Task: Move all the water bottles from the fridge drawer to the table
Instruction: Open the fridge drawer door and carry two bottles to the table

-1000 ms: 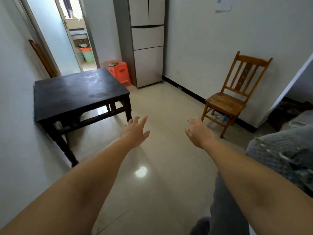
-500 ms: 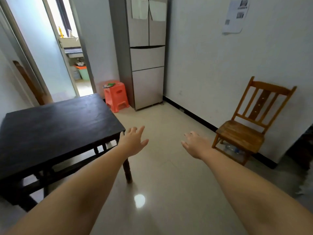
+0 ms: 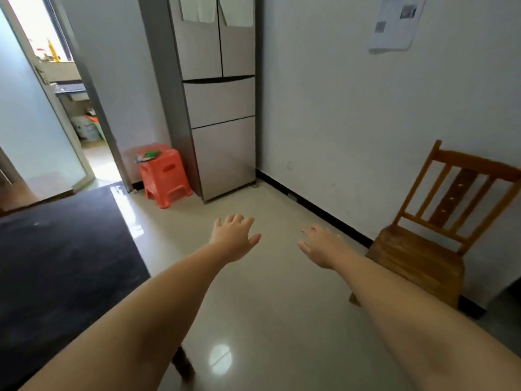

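The fridge (image 3: pixel 217 94) is seen upright against the far wall, its long axis vertical, with every door and drawer closed; no water bottles can be seen. The left hand (image 3: pixel 234 241) and right hand (image 3: pixel 321 246) are held out over the floor, fingers spread, nothing held. The dark counter (image 3: pixel 64 263) lies left. Compared with before, the fridge looms nearer and the counter is partly cut off.

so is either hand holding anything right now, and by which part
Nothing is held. The left hand and right hand are both open, fingers spread, in the air above the floor.
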A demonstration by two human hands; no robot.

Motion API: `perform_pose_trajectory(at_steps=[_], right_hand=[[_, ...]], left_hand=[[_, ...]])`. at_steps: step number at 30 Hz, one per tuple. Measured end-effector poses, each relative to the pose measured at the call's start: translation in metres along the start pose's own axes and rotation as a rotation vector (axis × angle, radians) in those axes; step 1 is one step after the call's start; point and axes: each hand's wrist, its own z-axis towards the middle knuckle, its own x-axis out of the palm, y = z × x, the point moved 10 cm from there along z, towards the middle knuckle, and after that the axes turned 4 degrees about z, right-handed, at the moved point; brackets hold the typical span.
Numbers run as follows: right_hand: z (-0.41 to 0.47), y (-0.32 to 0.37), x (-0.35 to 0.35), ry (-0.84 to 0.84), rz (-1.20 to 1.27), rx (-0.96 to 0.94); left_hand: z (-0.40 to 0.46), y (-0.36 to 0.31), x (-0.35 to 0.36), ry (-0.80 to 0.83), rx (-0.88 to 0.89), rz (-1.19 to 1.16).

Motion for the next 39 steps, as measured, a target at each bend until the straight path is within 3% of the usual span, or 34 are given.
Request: perform_pose_trajectory(at_steps=[8,14,19,25,33,39], right_hand=[[0.22,-0.036,-0.071,0.006,-0.04,-0.031],[0.376,0.029,-0.066,0.098,-0.049,-0.209],[0.51,0.086,-0.087,0.077,-0.029,-0.285],[0.656,0.107,-0.139,0.025,0.008,-0.243],[0.836,0.094,-0.159,0.078,0.03,-0.189],[0.99,0.107,-0.187,0.129,-0.046,-0.249]], left_hand=[[0.183,0.077,-0.004,0.069,-0.147,-0.031],[0.286,0.176,0.021,0.117,-0.306,-0.101],[0.399,0.261,0.018,0.107,-0.323,-0.079],[0.536,0.345,-0.005,0.131,-0.307,-0.027],[0.693,0.415,0.007,0.161,-0.332,-0.098],[0.805,0.493,0.016,0.204,-0.45,-0.179]])
